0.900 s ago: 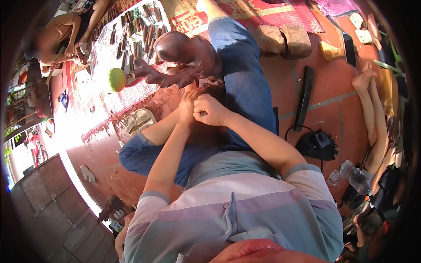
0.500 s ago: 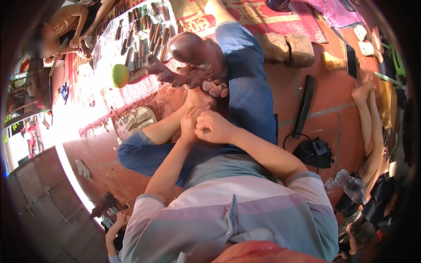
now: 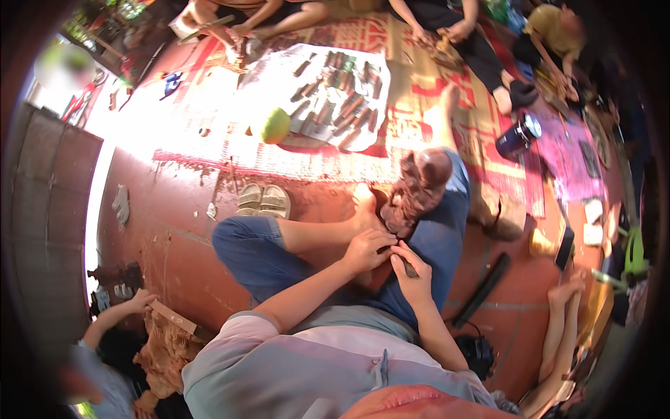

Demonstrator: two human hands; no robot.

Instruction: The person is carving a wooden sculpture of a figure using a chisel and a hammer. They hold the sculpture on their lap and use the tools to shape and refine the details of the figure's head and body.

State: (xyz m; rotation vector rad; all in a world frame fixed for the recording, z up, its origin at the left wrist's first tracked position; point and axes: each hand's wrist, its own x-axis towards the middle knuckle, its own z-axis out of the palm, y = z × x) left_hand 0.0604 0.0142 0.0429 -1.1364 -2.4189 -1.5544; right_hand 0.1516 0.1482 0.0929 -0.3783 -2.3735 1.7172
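Bracing brown wood carving [image 3: 417, 190] on lap against bare foot [image 3: 364, 208], keeping it steady for cutting. Left hand [image 3: 366, 249] clenching at carving's lower edge; right hand [image 3: 412, 274] gripping dark carving tool [image 3: 405, 264], tip aimed at carving.

Bare red floor [image 3: 174, 230] lies open left; sandals [image 3: 263, 200] and the knee [image 3: 241, 244] crowd nearer.

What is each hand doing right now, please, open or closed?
Left hand: curled, fingers pressing on the wooden carving; grip unclear.
Right hand: closed around a thin dark tool aimed at the carving.
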